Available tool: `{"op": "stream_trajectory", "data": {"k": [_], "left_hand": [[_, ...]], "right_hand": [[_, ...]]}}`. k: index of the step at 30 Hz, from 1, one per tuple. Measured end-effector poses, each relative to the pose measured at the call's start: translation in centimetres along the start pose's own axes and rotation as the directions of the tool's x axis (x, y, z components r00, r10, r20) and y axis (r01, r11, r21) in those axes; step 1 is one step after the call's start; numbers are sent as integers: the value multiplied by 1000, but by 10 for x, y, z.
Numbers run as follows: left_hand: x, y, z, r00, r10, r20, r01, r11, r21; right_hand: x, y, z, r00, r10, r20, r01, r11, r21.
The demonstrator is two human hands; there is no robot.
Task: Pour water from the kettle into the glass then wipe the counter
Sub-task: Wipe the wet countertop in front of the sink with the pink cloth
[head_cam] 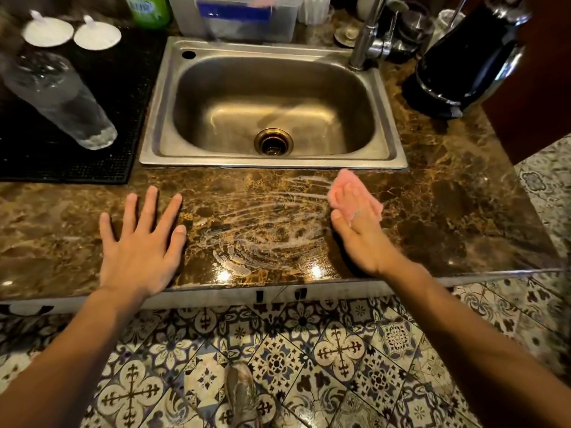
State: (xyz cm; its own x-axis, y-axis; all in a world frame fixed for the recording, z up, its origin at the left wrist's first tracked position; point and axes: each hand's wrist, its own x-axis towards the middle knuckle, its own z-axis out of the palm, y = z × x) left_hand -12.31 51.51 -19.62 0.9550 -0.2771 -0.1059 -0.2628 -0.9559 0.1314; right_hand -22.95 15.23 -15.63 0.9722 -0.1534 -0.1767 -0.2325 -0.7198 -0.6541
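A black kettle (463, 57) with chrome trim stands at the back right of the brown marble counter (61, 217). A tall clear glass (61, 100) holding water stands on a black mat (102, 118) at the left. My right hand (358, 223) presses a pink cloth (346, 183) flat on the counter in front of the sink. Wet streaks (272, 223) lie on the marble between my hands. My left hand (142, 239) rests flat on the counter with its fingers spread and nothing in it.
A steel sink (272, 109) with a chrome tap (367, 32) fills the middle. Two white lids (71, 34), a green bottle (150, 7) and a clear plastic box (238, 17) stand at the back. Patterned floor tiles (309, 366) lie below the counter edge.
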Motion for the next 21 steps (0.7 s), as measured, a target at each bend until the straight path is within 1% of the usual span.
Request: {"op": "stream_trajectory", "data": {"k": [2,5,7,11,12,13,14,15,16,17,19,20,21], "left_hand": [[-3,-1,-4,1000,14,-3,-14,1000,1],[0,-3,-1,1000,4,15,-4,1000,-2],[1,-2,1,1000,-4,13,4,1000,-3],[8,4,1,1000,0,12,0,1000,-12],[8,4,1,1000,5,13,-5,1000,-15],[6,3,1,1000,4,11,-4,1000,-16],[5,1,1,1000,-1,9,1,1000,-11],[5,0,2,1000,-4,9,4,1000,-7],[5,-1,3,1000,-6,11,6,1000,-7],[5,-1,4,1000,-9,12,9,1000,-11],[5,-2,4,1000,-6,7,6,1000,-15],[6,-1,3,1000,-3,3,3,1000,-14],[6,-2,3,1000,0,3,0,1000,-15]], "right_hand": [[-22,-12,19,999,-26,33,27,999,-17],[-40,-22,44,995,-18,99,21,999,-35],[-50,-29,56,986,-11,166,14,1000,-13],[-67,-58,71,944,-40,329,10,996,92],[-73,-68,74,927,-33,374,-24,989,148],[-79,-77,79,907,-15,422,-91,969,229],[-83,-86,83,887,15,461,-187,925,330],[-85,-92,86,871,51,489,-295,850,437],[-86,-98,88,857,72,511,-390,739,549],[-86,-101,87,850,74,521,-454,604,655],[-81,-101,74,868,111,484,-493,307,814],[-78,-97,62,882,149,446,-468,182,865],[-75,-91,49,897,185,401,-424,105,900]]}}
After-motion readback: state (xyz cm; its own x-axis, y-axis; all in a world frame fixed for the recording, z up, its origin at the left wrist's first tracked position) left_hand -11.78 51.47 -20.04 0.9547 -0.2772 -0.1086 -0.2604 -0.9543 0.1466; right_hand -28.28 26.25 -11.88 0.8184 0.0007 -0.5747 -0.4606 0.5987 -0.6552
